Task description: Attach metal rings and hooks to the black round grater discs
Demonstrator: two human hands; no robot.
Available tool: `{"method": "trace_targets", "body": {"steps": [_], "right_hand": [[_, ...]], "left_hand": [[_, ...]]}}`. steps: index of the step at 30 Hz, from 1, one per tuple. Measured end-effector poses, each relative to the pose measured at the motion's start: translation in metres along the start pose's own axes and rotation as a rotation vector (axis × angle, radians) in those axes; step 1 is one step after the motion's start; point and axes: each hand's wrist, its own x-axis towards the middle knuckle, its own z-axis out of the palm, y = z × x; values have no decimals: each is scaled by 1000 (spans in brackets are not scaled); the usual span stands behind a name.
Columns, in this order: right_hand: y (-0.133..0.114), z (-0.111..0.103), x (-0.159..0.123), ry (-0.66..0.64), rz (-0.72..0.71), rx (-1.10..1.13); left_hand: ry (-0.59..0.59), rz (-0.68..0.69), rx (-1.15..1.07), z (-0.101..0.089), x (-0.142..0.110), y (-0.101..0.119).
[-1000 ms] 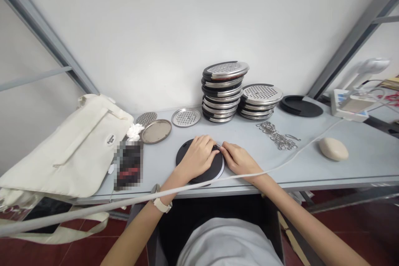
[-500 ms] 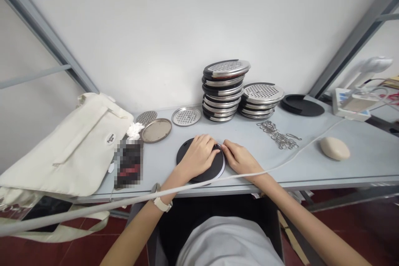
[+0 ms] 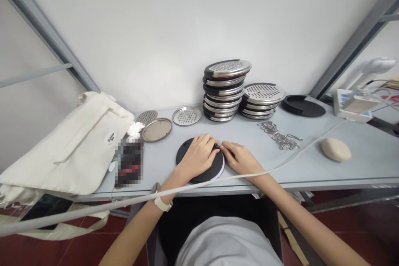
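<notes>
A round grater (image 3: 214, 171) lies on the table before me, black side up, with a pale rim showing along its right edge. My left hand (image 3: 201, 153) rests over its top, fingers curled and gripping it near the upper right edge. Between the fingertips of both hands shows a small metal clip (image 3: 217, 145), partly hidden. My right hand (image 3: 238, 156) is closed in a pinch on that clip, just beside the grater's edge. To the right lies a pile of similar metal clips (image 3: 277, 136).
Behind stand a tall stack of graters (image 3: 223, 95) and a shorter stack (image 3: 262, 97). Loose metal discs (image 3: 187, 116) lie left, a black holder (image 3: 302, 106) right. A white cable (image 3: 293, 156) crosses before my arms. A cream bag (image 3: 68, 149) and a beige oval object (image 3: 336, 149) flank the workspace.
My fingers have shifted only slightly at the grater's edge, and the small metal clip shows a bit more. The grater stays in place.
</notes>
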Motion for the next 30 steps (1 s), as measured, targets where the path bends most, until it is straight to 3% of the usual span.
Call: {"method": "trace_targets", "body": {"steps": [9,30], "right_hand": [[-3,1,2,-16,17,-115],[-5,0,-1,0,24,-68]], "left_hand": [[11,-13,20,1,0,0],[47,14,-2,3,-3,-1]]}}
